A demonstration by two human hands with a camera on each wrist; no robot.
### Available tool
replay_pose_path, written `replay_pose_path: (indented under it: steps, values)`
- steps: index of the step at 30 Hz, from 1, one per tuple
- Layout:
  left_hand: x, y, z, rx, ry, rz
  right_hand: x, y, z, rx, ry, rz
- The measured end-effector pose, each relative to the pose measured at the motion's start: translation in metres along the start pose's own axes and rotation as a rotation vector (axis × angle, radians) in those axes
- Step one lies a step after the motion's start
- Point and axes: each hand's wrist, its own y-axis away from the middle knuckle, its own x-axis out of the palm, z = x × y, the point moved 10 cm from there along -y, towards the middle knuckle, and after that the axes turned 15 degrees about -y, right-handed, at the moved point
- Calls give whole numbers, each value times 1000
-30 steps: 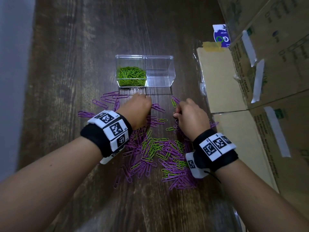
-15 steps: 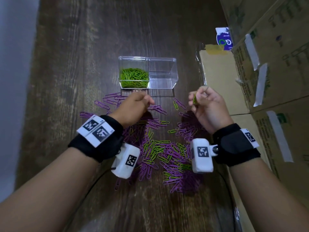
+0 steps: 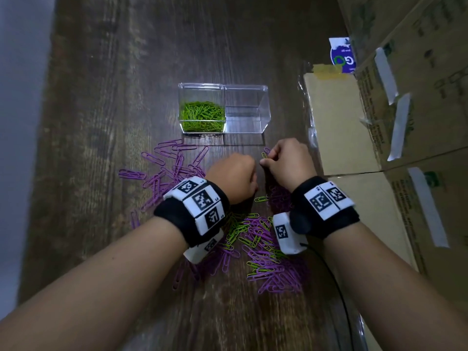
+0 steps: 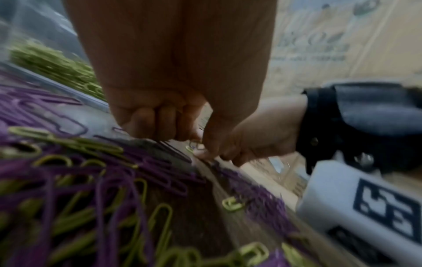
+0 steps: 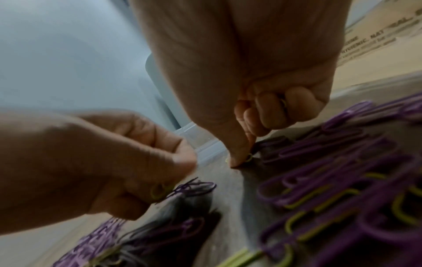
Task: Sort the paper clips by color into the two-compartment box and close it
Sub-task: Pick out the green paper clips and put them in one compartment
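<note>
The clear two-compartment box [image 3: 263, 107] stands open at the far middle of the table; green clips [image 3: 202, 115] fill its left half, and its right half is empty. A mixed pile of purple and green clips [image 3: 263, 247] lies between my wrists. My right hand [image 3: 269, 159] is down on the table in front of the box. Its thumb and forefinger pinch a green clip [image 5: 248, 158], and another green clip [image 5: 283, 103] shows inside its curled fingers. My left hand [image 3: 235, 173] hovers just left of it, curled around green clips [image 5: 160, 190].
Loose purple clips [image 3: 172, 158] are scattered left of my hands. Cardboard boxes [image 3: 417, 110] and a flat brown packet [image 3: 334, 122] line the right side, close to my right hand. A black cable [image 3: 336, 282] runs back from my right wrist.
My right hand, raised with a green clip half a second ago, has come down onto the table at another green clip. My left hand shifted right towards it.
</note>
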Motion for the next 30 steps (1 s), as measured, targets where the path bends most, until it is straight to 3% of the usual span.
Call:
replay_pose_path:
  steps: [5,7,9,11,12,14,17,25,27,30]
  values:
    - [-12,8,31,-96,516,-36,14,1,10,-50,109,143]
    - [-18,17,58,-167,870,-73,11,4,16,-106,-27,161]
    - [-19,28,87,-264,1177,-118,5,7,16,-82,-530,185]
    - [-24,36,106,-301,1331,-138,9,14,13,73,-1189,298]
    - [-28,40,112,-302,1363,-145,13,18,16,137,-1401,363]
    - [-33,46,123,-315,1320,-152,18,24,22,203,-1593,432]
    - [-33,53,128,-327,1087,-133,24,28,25,227,-1635,460]
    - [-17,59,82,-69,270,-68,59,45,32,137,-1008,516]
    - [-17,57,76,-59,110,-94,68,53,36,180,-1087,555]
    - [-14,51,74,-55,7,-97,75,62,43,294,-1427,634]
